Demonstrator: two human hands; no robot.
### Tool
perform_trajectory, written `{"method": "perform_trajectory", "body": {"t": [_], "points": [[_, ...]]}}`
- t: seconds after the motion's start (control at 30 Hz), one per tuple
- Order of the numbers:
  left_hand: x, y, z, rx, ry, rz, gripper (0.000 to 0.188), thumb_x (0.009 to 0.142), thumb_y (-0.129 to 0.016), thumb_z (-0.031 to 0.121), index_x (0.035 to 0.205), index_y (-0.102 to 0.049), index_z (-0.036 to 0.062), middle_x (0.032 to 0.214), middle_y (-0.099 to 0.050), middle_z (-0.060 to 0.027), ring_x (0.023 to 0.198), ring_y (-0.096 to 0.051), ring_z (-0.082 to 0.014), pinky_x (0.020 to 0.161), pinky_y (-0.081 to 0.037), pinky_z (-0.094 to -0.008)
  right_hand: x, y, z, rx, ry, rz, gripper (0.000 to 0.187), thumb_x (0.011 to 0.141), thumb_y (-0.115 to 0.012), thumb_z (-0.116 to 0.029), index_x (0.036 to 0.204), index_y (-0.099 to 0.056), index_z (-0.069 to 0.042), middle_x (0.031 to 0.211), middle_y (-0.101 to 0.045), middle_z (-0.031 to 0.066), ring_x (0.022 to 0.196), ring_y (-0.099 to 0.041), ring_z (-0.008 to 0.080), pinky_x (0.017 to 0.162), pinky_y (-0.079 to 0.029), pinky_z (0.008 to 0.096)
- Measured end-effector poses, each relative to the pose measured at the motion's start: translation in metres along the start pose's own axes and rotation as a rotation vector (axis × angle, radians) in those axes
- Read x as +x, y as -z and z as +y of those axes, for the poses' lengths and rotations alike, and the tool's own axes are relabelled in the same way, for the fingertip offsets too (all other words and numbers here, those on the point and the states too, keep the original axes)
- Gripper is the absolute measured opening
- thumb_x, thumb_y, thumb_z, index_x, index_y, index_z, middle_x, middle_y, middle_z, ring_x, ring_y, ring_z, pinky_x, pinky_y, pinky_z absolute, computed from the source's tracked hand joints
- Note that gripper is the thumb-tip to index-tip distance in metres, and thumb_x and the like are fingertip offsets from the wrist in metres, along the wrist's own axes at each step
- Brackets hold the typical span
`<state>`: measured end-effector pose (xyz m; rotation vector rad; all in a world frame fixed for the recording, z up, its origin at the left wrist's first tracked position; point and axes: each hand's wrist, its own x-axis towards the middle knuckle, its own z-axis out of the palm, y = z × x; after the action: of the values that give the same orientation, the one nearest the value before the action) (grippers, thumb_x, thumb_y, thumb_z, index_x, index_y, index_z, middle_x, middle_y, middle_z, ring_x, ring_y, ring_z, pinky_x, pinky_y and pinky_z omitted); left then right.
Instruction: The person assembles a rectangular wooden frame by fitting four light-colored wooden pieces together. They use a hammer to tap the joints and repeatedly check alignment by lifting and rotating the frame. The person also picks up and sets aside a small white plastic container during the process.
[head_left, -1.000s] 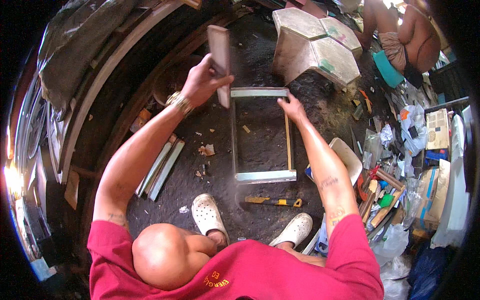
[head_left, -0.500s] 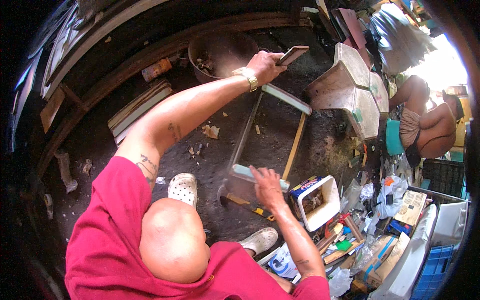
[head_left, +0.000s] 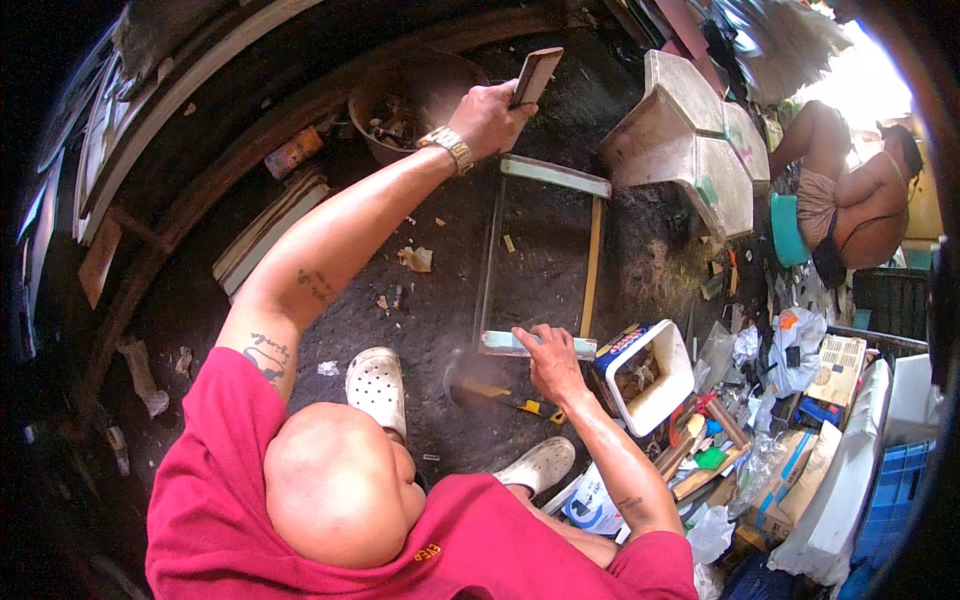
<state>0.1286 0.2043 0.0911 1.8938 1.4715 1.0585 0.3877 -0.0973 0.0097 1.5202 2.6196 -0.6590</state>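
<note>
A: Listing what first?

B: Dark ground (head_left: 450,300), spreading beneath the other lots and carrying small litter. One co-worker (head_left: 868,200), upper right, crouching well apart from the two hands at work. One whitish faceted piece (head_left: 690,140), showing angled panels, standing right of centre in the upper part of the view.

A: Next in size?

B: One rectangular frame (head_left: 555,176), lying flat on the ground, left of and nearer than the faceted piece; showing pale blue at far and near ends, yellowish wood along the right side. One round basin (head_left: 375,120), sitting beyond the left forearm, holding debris. One white tub (head_left: 690,375), sitting just right of the frame's near end, holding brownish scraps. Pair of perforated white shoes (head_left: 376,388), standing nearer than the frame. One yellow-and-dark tool (head_left: 486,389), partly blurred, lying between frame and shoes.

A: Hands?

B: Left hand (head_left: 490,122), wrist wearing a watch (head_left: 450,147): gripping one flat wooden block (head_left: 538,76), holding it tilted, raised beyond the frame's far end. Right hand (head_left: 557,365): resting on the frame's near bar (head_left: 500,343), touching with fingers somewhat apart; cannot tell whether gripping.

A: Smallest?

B: One pale scrap (head_left: 415,260), lying left of the frame.
</note>
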Motion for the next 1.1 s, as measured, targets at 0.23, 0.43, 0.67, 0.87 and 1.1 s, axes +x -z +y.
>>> {"method": "perform_trajectory", "body": {"t": [0.23,0.43,0.67,0.87,1.1], "points": [[-0.003,0.001,0.003,0.026,-0.027,-0.029,0.03,0.097,-0.071,0.029,0.121,-0.072,0.0096,0.099,-0.077,-0.0187,0.091,-0.077,-0.0306,0.078,-0.06,-0.0413,-0.001,-0.002,0.001,0.016,0.018,0.034,0.064,0.08,-0.065,0.003,0.141,-0.058,-0.016,0.121,-0.059,0.0166,0.115,-0.057,0.0369,0.109,-0.04,0.0562],[-0.003,0.006,0.007,0.142,0.028,-0.041,0.037,0.098,-0.064,0.034,0.122,-0.061,0.0052,0.093,-0.073,-0.0267,0.091,-0.073,-0.043,0.079,-0.057,-0.0515,-0.007,-0.006,0.005,0.028,0.02,0.117,0.067,0.079,-0.065,0.005,0.142,-0.057,-0.016,0.124,-0.058,0.0169,0.118,-0.056,0.037,0.109,-0.039,0.0545],[-0.011,0.007,-0.004,0.131,0.043,-0.136,0.039,0.099,-0.067,0.033,0.123,-0.064,0.0021,0.104,-0.075,-0.0243,0.099,-0.074,-0.0382,0.085,-0.059,-0.0481,-0.011,-0.004,0.013,0.019,-0.055,0.041,0.074,0.072,-0.075,-0.001,0.142,-0.057,-0.017,0.128,-0.059,0.0157,0.126,-0.055,0.0354,0.117,-0.035,0.058],[-0.032,0.019,-0.013,0.069,0.108,-0.124,0.039,0.098,-0.067,0.03,0.126,-0.064,0.0025,0.109,-0.075,-0.0229,0.103,-0.074,-0.0376,0.088,-0.058,-0.0482,-0.017,-0.007,0.023,0.044,-0.064,0.076,0.075,0.073,-0.067,0.008,0.143,-0.056,-0.019,0.128,-0.058,0.0165,0.129,-0.053,0.0365,0.121,-0.03,0.0581],[-0.057,0.03,-0.022,0.014,0.202,-0.16,0.039,0.098,-0.068,0.029,0.126,-0.064,0.0014,0.117,-0.074,-0.0212,0.109,-0.072,-0.0322,0.093,-0.057,-0.0453,-0.01,-0.002,0.024,-0.082,-0.139,-0.064,0.07,0.073,-0.073,0.0,0.139,-0.059,-0.016,0.134,-0.059,0.0178,0.134,-0.051,0.0363,0.124,-0.027,0.0576]]}}
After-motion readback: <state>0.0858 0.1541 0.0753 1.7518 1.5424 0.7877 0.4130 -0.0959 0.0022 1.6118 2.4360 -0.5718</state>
